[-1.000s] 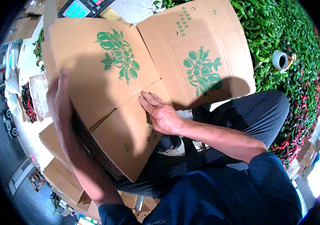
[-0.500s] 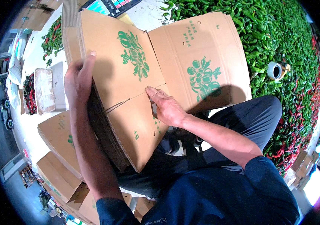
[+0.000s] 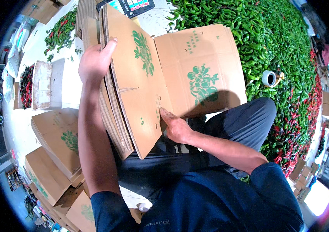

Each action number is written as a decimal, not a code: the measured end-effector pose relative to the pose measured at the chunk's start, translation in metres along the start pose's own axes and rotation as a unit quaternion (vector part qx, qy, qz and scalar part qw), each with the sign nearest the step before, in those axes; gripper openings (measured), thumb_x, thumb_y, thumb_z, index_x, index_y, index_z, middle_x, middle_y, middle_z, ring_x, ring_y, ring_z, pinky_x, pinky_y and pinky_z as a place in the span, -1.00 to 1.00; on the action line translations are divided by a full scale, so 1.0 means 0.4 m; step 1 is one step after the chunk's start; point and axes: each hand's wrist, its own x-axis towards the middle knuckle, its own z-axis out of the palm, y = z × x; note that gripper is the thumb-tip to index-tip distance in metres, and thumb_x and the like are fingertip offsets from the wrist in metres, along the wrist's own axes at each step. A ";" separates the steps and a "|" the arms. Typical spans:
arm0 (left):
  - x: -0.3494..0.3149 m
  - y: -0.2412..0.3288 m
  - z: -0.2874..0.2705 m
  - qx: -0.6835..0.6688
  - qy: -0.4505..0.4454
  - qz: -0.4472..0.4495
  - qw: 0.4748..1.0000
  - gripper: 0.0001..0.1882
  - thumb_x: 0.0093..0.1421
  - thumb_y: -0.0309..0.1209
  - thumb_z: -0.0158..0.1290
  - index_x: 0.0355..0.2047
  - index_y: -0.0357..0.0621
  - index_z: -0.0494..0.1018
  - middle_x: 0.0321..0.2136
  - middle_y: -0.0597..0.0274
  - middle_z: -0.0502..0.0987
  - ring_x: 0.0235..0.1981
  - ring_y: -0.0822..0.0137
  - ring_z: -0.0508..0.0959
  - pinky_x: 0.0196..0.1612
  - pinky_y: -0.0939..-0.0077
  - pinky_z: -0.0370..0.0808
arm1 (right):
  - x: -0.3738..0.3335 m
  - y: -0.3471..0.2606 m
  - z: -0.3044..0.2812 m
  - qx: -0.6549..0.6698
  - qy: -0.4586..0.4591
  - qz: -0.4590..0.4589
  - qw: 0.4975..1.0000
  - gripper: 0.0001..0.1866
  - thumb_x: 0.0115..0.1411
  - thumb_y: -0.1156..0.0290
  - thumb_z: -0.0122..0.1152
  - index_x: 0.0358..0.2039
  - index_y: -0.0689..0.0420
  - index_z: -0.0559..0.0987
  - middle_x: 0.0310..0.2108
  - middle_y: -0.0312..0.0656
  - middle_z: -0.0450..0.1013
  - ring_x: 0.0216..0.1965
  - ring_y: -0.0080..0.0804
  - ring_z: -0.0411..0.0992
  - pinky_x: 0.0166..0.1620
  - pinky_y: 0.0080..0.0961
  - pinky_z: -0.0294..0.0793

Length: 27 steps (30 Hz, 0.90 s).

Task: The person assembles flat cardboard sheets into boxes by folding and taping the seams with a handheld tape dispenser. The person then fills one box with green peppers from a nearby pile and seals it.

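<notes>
A brown cardboard carton [image 3: 143, 79] with green vegetable prints leans across my lap, spread at a fold like an open book. Its right panel [image 3: 211, 50] lies tilted towards the peppers, and several flattened layers are stacked behind the left panel. My left hand [image 3: 97, 60] grips the upper left edge, its thumb over the front panel. At the lower flap, near the fold, the fingertips of my right hand [image 3: 178, 127] rest against the printed cardboard with the index finger stretched out. The undersides of both hands are hidden.
Green peppers [image 3: 241, 31] are heaped along the right, with red ones farther out. A tape roll [image 3: 268, 78] lies on them. Folded cartons [image 3: 58, 139] are piled at lower left. A keypad scale [image 3: 133, 5] stands at the top, a white foam box [image 3: 42, 85] at left.
My right hand has slid down from the slit between the flaps onto the lower flap. The left panel has tipped more upright, with my left hand moving up and right.
</notes>
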 end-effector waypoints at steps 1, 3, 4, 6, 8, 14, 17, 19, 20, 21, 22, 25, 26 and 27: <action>0.002 0.000 -0.002 0.007 -0.009 -0.015 1.000 -0.29 0.09 0.29 0.00 -0.39 -0.23 0.61 -0.35 -0.13 0.61 -0.21 -0.08 0.59 -0.08 0.19 0.46 | -0.015 -0.007 -0.009 -0.004 -0.038 0.020 0.999 -0.20 0.06 0.59 -0.02 0.37 0.34 0.06 0.33 0.22 0.15 0.26 0.06 0.28 0.29 -0.24 0.32; 0.007 -0.003 0.001 0.024 -0.026 -0.044 0.998 -0.25 0.09 0.34 -0.04 -0.40 -0.21 0.61 -0.35 -0.10 0.62 -0.19 -0.05 0.60 -0.06 0.19 0.47 | -0.040 -0.056 -0.075 0.004 -0.120 0.075 0.990 -0.36 0.15 0.51 0.00 0.29 0.36 0.24 0.22 0.18 0.32 0.13 0.06 0.42 0.17 -0.16 0.43; 0.007 0.006 -0.005 0.032 -0.034 -0.055 0.997 -0.24 0.09 0.36 -0.06 -0.40 -0.20 0.61 -0.36 -0.09 0.63 -0.18 -0.03 0.61 -0.05 0.19 0.48 | -0.041 -0.038 -0.092 0.023 -0.122 0.080 0.989 -0.43 0.18 0.46 0.01 0.22 0.36 0.31 0.15 0.17 0.38 0.09 0.07 0.44 0.15 -0.16 0.44; 0.002 0.043 -0.002 0.031 -0.051 -0.039 0.997 -0.18 0.11 0.41 -0.11 -0.34 -0.20 0.63 -0.31 -0.09 0.65 -0.15 -0.07 0.62 -0.02 0.14 0.49 | -0.039 0.011 -0.116 0.061 -0.123 0.091 0.986 -0.54 0.24 0.38 0.05 0.10 0.37 0.45 0.01 0.14 0.50 0.02 0.08 0.50 0.10 -0.14 0.48; 0.007 0.027 0.009 0.050 -0.009 -0.009 0.999 -0.14 0.12 0.43 -0.13 -0.33 -0.22 0.64 -0.29 -0.12 0.65 -0.14 -0.10 0.63 -0.01 0.12 0.50 | -0.030 -0.050 -0.166 0.145 0.113 0.102 0.978 -0.55 0.26 0.26 0.11 0.00 0.38 0.53 -0.19 0.19 0.56 -0.10 0.08 0.55 0.04 -0.24 0.52; -0.008 0.060 -0.007 0.050 -0.047 -0.008 0.998 -0.12 0.23 0.40 -0.30 -0.23 -0.21 0.64 -0.09 -0.19 0.58 0.00 -0.17 0.56 0.08 0.01 0.45 | 0.000 -0.340 -0.304 0.111 0.200 -0.027 0.973 0.04 0.12 0.04 0.38 0.33 0.50 0.06 0.18 0.38 0.27 0.26 0.11 0.28 0.28 -0.24 0.30; -0.005 0.061 0.008 -0.013 -0.031 -0.013 0.999 -0.12 0.28 0.37 -0.37 -0.15 -0.21 0.60 -0.04 -0.25 0.55 0.06 -0.23 0.49 0.17 -0.02 0.35 | 0.084 -0.361 -0.281 0.072 0.245 -0.014 0.967 0.15 0.04 0.08 0.44 0.36 0.45 -0.08 0.23 0.40 0.18 0.28 0.17 0.23 0.30 -0.21 0.26; -0.005 0.063 0.019 -0.014 -0.054 -0.001 0.998 -0.17 0.30 0.32 -0.35 -0.09 -0.20 0.58 0.04 -0.16 0.51 0.09 -0.23 0.45 0.22 -0.04 0.29 | 0.095 -0.369 -0.322 0.067 0.220 0.014 0.973 0.18 0.03 0.10 0.44 0.38 0.41 -0.13 0.23 0.39 0.18 0.26 0.19 0.24 0.29 -0.19 0.27; -0.012 0.063 0.007 -0.011 -0.062 0.014 0.998 -0.19 0.31 0.29 -0.34 -0.10 -0.20 0.58 0.06 -0.12 0.50 0.09 -0.23 0.45 0.23 -0.04 0.27 | 0.097 -0.381 -0.340 0.066 0.205 0.025 0.976 0.19 0.02 0.10 0.44 0.39 0.39 -0.15 0.23 0.39 0.18 0.25 0.20 0.25 0.28 -0.17 0.28; 0.004 0.035 0.023 0.005 -0.058 0.074 0.996 -0.35 0.32 0.14 -0.25 -0.09 -0.15 0.59 0.07 0.03 0.51 0.12 -0.09 0.45 0.25 0.03 0.24 | 0.099 -0.386 -0.346 0.008 0.218 0.042 0.975 0.21 0.02 0.13 0.43 0.40 0.34 -0.22 0.24 0.36 0.19 0.21 0.22 0.29 0.24 -0.16 0.34; 0.020 0.008 0.037 0.010 -0.062 0.129 0.990 -0.40 0.31 0.08 -0.23 -0.08 -0.13 0.60 0.08 0.06 0.51 0.14 -0.02 0.44 0.26 0.07 0.23 | 0.098 -0.395 -0.360 -0.030 0.197 0.047 0.979 0.21 0.02 0.14 0.42 0.40 0.34 -0.22 0.24 0.35 0.18 0.19 0.22 0.31 0.22 -0.15 0.36; 0.017 0.002 0.053 -0.010 -0.067 0.199 0.978 -0.57 0.24 -0.17 -0.13 -0.06 -0.04 0.61 0.15 0.24 0.47 0.20 0.23 0.40 0.28 0.22 0.20 | 0.085 -0.430 -0.398 -0.129 0.140 0.078 0.979 0.21 0.00 0.14 0.40 0.41 0.33 -0.22 0.28 0.30 0.17 0.11 0.20 0.41 0.12 -0.12 0.47; 0.013 0.010 0.061 -0.002 -0.057 0.194 0.979 -0.58 0.24 -0.18 -0.12 -0.06 -0.04 0.61 0.16 0.25 0.46 0.19 0.23 0.41 0.28 0.23 0.20 | 0.090 -0.435 -0.390 -0.152 0.141 0.081 0.975 0.13 0.04 0.23 0.32 0.41 0.37 -0.20 0.22 0.30 0.21 0.07 0.18 0.43 0.06 -0.09 0.50; 0.013 0.012 0.068 0.006 -0.046 0.188 0.981 -0.59 0.24 -0.20 -0.11 -0.06 -0.05 0.61 0.17 0.25 0.45 0.19 0.23 0.41 0.28 0.23 0.20 | 0.102 -0.435 -0.385 -0.154 0.132 0.094 0.975 0.10 0.04 0.27 0.29 0.41 0.38 -0.19 0.19 0.29 0.24 0.04 0.17 0.46 0.05 -0.10 0.50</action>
